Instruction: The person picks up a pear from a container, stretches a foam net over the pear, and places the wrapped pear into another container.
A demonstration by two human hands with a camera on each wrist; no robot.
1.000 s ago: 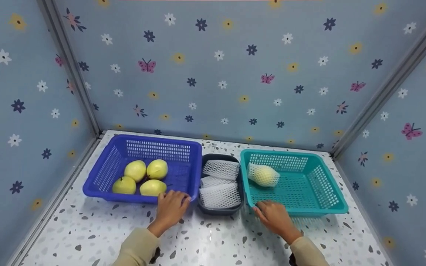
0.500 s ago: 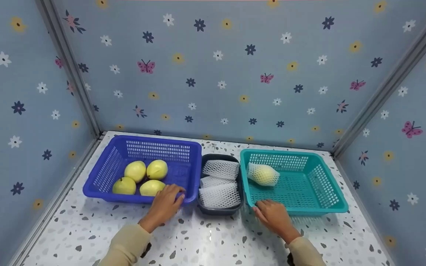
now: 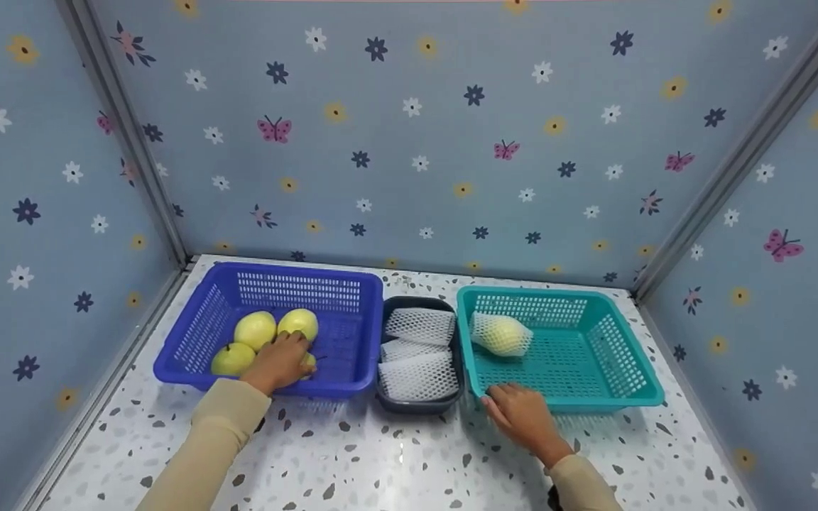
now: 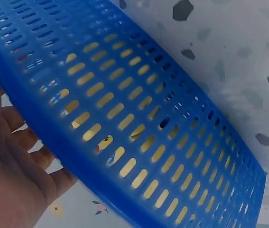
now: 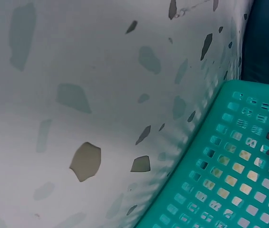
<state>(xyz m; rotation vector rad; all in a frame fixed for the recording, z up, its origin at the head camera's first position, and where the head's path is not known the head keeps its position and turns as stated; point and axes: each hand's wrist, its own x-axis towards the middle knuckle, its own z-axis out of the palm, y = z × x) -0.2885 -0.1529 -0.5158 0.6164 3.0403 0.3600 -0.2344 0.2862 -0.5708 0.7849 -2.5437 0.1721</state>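
My left hand (image 3: pixel 277 363) reaches over the front wall of the blue basket (image 3: pixel 373 333) and lies above the front yellow-green pear (image 3: pixel 309 362), mostly hiding it. Its fingertips come close to the back right pear (image 3: pixel 298 325). In the left wrist view the fingers (image 4: pixel 42 156) look loosely bent behind the rim, their tips hidden, and no fruit shows in the palm. Other pears (image 3: pixel 255 330) sit to the left. My right hand (image 3: pixel 522 415) grips the front left rim of the teal basket (image 3: pixel 579 406), which holds one pear in a white foam net (image 3: pixel 501 335).
Between the baskets stands a dark grey tray (image 3: pixel 420 407) holding several white foam nets (image 3: pixel 420 376). All stand on a speckled white tabletop (image 3: pixel 380 454). Flower-patterned panels (image 3: pixel 416 142) enclose the back and both sides.
My left hand has moved left and inward, from the blue basket's front right rim to over the front pear. The right hand has stayed on the teal basket's rim.
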